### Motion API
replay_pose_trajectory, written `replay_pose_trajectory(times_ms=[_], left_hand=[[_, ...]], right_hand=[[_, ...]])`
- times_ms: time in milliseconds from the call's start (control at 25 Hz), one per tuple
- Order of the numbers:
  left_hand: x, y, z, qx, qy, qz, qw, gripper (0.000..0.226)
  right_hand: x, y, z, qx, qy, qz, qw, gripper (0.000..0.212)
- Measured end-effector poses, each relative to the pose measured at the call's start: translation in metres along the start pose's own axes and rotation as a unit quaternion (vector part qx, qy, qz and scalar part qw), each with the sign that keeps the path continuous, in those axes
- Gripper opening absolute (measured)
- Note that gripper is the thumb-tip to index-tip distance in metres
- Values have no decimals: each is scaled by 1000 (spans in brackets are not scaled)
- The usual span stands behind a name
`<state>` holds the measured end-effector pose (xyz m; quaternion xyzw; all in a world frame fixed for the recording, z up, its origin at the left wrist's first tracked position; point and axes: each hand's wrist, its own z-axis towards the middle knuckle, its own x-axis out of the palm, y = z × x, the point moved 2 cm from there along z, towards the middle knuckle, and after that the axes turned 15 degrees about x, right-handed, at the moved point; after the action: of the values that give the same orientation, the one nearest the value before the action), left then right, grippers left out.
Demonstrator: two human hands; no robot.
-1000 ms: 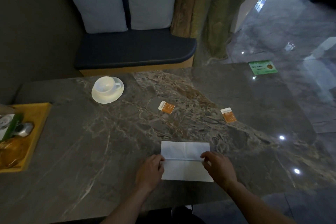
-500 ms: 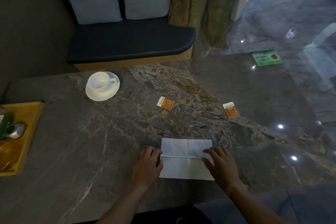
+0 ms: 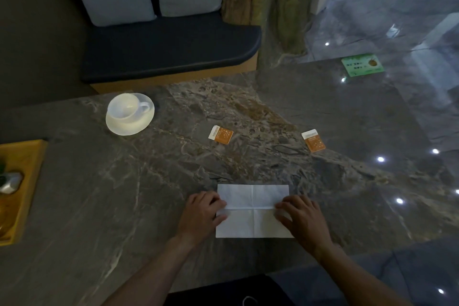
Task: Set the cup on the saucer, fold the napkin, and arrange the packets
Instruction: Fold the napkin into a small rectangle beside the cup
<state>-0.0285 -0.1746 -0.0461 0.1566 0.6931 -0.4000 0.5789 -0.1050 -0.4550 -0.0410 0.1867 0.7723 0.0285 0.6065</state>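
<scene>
A white napkin (image 3: 252, 206) lies flat near the table's front edge, with a crease running across its middle. My left hand (image 3: 202, 216) presses on its left edge and my right hand (image 3: 301, 218) presses on its right edge, fingers spread at the crease. A white cup (image 3: 125, 107) stands on a white saucer (image 3: 129, 126) at the back left. Two orange packets lie apart in the middle: one (image 3: 221, 134) toward the centre and one (image 3: 313, 140) further right.
A yellow wooden tray (image 3: 23, 164) with a metal item sits at the left edge of the marble table (image 3: 124, 194). A green card (image 3: 362, 65) lies at the far right corner. A cushioned bench stands behind the table.
The view has tilted down a little. My hands have slid slightly along the crease, staying on the napkin's sides. Cup, saucer and packets have not moved.
</scene>
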Motion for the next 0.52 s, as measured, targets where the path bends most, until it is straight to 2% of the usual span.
replay_pose_trajectory(times_ms=[280,520], left_hand=[[-2,-4,5,-37,-16,-22,999,12],[-7,-9,6,-71,-25,-45,996,8]], right_hand=[[-5,2,8,9,26,0,1000,21],[-14,4,9,-4,20,12,1000,15]])
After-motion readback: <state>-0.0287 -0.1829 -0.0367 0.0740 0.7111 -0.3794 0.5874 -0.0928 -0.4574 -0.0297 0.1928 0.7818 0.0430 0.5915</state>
